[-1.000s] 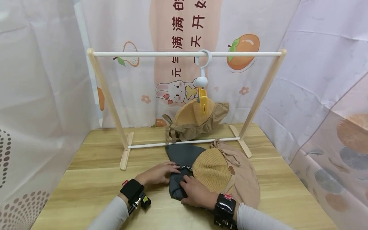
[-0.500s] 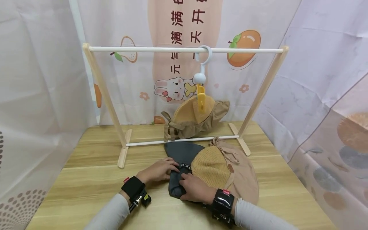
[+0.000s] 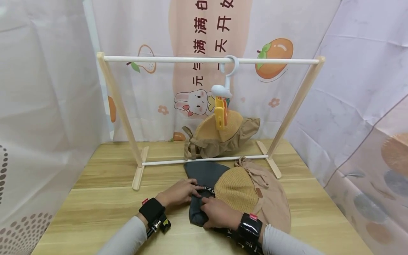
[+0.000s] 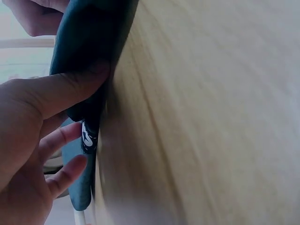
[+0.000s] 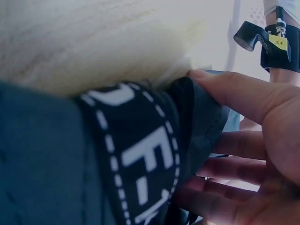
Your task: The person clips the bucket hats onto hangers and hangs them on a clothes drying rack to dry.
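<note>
A dark grey-green fabric hat (image 3: 207,173) with a black band of white lettering lies on the table. My left hand (image 3: 180,192) pinches its left edge, the thumb on the near side in the left wrist view. At the hat's folded near part, my right hand (image 3: 220,213) grips the cloth between thumb and fingers. The lettered band (image 5: 140,150) shows close up in the right wrist view. Beside the right hand lies a straw-crowned sun hat (image 3: 237,187) with a wide pinkish-beige brim and ties, overlapping the dark hat.
Behind the hats stands a wooden rack (image 3: 175,59) with white bars. From its top bar hangs a pale blue hook hanger (image 3: 227,71) with yellow and orange clips (image 3: 220,117). Another straw sun hat (image 3: 210,141) with a brown brim hangs there. Printed curtains surround the table (image 3: 105,212).
The hanger's clips have turned, and an orange clip now shows beside the yellow one. Both hands keep their hold on the dark hat, shifting only slightly. The head view has moved a little.
</note>
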The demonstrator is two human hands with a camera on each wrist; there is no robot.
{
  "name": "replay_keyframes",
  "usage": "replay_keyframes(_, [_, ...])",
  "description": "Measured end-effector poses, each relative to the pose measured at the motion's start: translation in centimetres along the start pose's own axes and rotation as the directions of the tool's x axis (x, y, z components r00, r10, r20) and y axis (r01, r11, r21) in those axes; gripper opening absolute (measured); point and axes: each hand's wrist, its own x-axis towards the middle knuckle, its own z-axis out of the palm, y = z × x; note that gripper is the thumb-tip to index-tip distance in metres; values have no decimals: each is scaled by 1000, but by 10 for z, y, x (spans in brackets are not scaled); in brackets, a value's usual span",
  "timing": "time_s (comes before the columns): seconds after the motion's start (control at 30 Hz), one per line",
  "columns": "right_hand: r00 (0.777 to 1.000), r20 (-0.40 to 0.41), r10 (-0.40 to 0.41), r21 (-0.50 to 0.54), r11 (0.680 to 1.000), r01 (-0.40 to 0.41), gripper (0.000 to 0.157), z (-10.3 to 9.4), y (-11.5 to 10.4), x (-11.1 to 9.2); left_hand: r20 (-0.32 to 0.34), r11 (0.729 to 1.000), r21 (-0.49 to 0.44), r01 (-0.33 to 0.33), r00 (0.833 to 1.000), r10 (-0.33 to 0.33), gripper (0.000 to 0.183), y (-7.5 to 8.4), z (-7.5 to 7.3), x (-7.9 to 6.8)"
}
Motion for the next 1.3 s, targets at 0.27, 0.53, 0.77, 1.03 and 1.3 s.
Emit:
replay_keyframes(0.27, [1000, -9, 1, 19, 1000, -1, 40, 3, -3, -3, -14, 999, -49, -15, 1000, 14, 34, 2, 3, -3])
replay_keyframes(0.53, [999, -47, 9, -18, 1000, -10, 40, 1, 1, 1, -33, 999, -44, -12, 999, 11, 34, -2, 1, 0])
replay_keyframes(0.77, [999, -32, 16, -12, 1000, -17, 42, 1, 0, 1, -27, 999, -46, -18, 999, 16, 33, -2, 0, 0])
replay_keyframes(1.03, [1000, -31, 0, -64, 998, -2, 43, 1, -1, 0, -38, 999, -3, -32, 999, 32, 34, 1, 1, -2])
replay_keyframes(1.3, [1000, -27, -4, -62, 998, 2, 43, 2, -2, -1, -40, 1000, -10, -25, 999, 24, 34, 1, 7, -4])
